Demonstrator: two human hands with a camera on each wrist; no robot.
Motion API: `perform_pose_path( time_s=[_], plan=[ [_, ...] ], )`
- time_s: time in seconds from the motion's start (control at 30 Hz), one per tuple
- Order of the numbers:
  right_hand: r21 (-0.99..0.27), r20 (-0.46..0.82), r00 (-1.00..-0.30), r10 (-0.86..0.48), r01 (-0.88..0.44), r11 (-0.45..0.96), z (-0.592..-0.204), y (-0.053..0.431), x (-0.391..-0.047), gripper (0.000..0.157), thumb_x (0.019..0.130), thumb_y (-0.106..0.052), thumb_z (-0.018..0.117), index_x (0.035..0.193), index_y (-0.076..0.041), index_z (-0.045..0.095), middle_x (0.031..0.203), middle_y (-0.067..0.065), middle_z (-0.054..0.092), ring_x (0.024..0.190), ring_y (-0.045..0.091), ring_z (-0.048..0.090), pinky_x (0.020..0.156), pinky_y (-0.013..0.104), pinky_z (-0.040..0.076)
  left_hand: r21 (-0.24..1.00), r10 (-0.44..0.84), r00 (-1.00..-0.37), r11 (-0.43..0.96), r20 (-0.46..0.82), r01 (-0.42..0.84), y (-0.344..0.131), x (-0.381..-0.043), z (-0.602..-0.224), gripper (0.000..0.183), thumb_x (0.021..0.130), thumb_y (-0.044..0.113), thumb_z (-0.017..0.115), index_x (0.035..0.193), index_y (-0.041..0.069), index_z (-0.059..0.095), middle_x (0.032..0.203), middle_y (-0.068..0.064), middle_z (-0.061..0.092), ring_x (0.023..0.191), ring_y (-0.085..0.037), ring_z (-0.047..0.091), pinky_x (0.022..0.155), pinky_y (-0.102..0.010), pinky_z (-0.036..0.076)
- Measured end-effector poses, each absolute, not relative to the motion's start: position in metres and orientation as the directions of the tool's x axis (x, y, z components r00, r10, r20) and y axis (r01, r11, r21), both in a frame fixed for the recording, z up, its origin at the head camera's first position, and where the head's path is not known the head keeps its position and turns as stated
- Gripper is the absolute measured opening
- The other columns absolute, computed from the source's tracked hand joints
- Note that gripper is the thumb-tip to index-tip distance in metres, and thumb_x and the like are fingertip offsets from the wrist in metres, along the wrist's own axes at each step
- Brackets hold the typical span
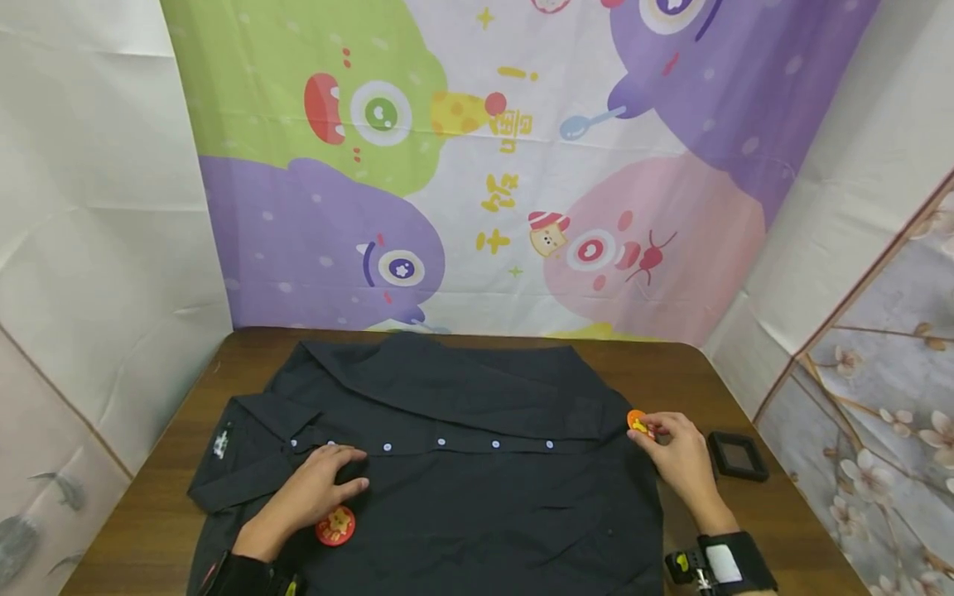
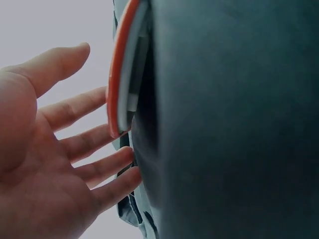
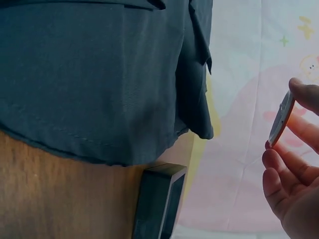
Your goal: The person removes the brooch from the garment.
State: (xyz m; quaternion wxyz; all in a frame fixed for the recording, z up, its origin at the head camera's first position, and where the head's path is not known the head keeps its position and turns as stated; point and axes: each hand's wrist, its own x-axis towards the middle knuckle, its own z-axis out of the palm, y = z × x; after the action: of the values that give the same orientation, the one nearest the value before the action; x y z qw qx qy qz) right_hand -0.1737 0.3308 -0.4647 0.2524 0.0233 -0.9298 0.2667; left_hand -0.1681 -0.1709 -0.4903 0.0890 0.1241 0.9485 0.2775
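A black button-up shirt (image 1: 462, 505) lies spread sideways over the table, its collar toward the left. On its front sits a round red badge (image 1: 336, 526) with a yellow star-like figure. My left hand (image 1: 316, 488) is just above that badge, fingers loosely extended and thumb apart. In the left wrist view the badge (image 2: 117, 79) shows edge-on against the cloth, beside my fingers. With thumb and fingers my right hand (image 1: 680, 455) pinches a second round badge, orange (image 1: 638, 423), over the shirt's right edge. Its pale back (image 3: 282, 117) faces the right wrist camera.
To the right of the shirt, a small black square box (image 1: 738, 455) lies on the brown wooden table (image 1: 715, 397). A cartoon-printed cloth (image 1: 477, 182) hangs behind the table, with pale sheets (image 1: 97, 182) along the sides.
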Motion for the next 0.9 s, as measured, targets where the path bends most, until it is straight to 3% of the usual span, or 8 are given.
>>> perform_pose_path(
  time_s=[0.23,0.9],
  plan=[
    [-0.477,0.504,-0.858,0.1,-0.18,0.86,-0.467,0.339,-0.175,0.029,0.068,-0.012,0.081,0.091,0.001,0.07,0.094,0.023,0.064,0.076,0.034,0.064,0.063,0.052,0.053,0.556,0.279,-0.953,0.813,-0.114,0.172,-0.17,-0.168,-0.488,0.044,0.084,0.033,0.066,0.12,0.008,0.059,0.129,-0.02,0.054,0.125,-0.044,0.039,0.101,-0.062,0.034],
    [-0.485,0.421,-0.892,0.166,-0.066,0.872,-0.477,0.365,-0.173,0.03,0.069,-0.011,0.079,0.092,0.005,0.069,0.097,0.028,0.062,0.08,0.038,0.063,0.068,0.054,0.053,0.569,0.25,-0.959,0.812,-0.137,0.13,-0.174,-0.165,-0.489,0.042,0.085,0.034,0.065,0.119,0.01,0.06,0.125,-0.016,0.058,0.119,-0.039,0.047,0.097,-0.058,0.039]
  ],
)
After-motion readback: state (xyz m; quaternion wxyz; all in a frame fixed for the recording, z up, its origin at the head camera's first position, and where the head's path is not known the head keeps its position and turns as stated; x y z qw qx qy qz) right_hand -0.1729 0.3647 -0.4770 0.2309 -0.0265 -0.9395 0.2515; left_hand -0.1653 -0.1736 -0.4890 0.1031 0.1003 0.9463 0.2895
